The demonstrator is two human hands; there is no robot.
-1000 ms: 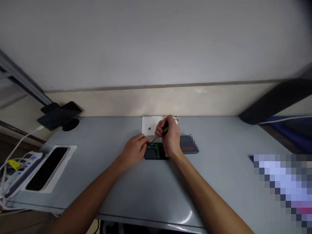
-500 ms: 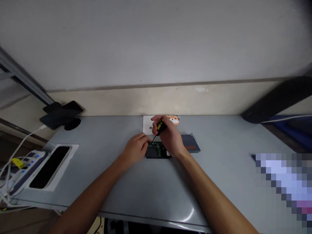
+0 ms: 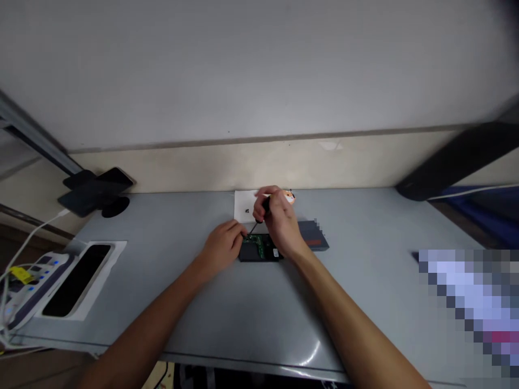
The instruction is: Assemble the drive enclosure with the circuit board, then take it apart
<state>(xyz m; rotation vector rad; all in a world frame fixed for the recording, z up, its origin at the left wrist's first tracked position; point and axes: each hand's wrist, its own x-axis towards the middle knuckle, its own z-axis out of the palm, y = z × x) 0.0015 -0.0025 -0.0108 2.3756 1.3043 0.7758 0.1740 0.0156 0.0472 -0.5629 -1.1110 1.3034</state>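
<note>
My right hand [image 3: 279, 221] is gripping the screwdriver [image 3: 254, 227], fingers curled around its dark handle, while the thin shaft is slanting down and leftward to the far-left corner of the opened electronic device [image 3: 250, 253]. Whether the tip is sitting in a screw head, I cannot tell. My left hand [image 3: 221, 246] is resting by that same corner, fingers pressed together, their tips at its edge; whether they are pinching anything is too small to tell.

The device is lying flat on the grey tabletop [image 3: 227, 319], its green circuit board [image 3: 261, 247] facing up, just right of my left fingertips and left of my right wrist. I am judging it light and stiff, the bare board fragile, so the outer rim is seeming the safer hold; it may be sliding easily if pushed. Just beyond, small dark pieces [image 3: 247, 210], probably screws, are lying on white paper [image 3: 241, 200].
</note>
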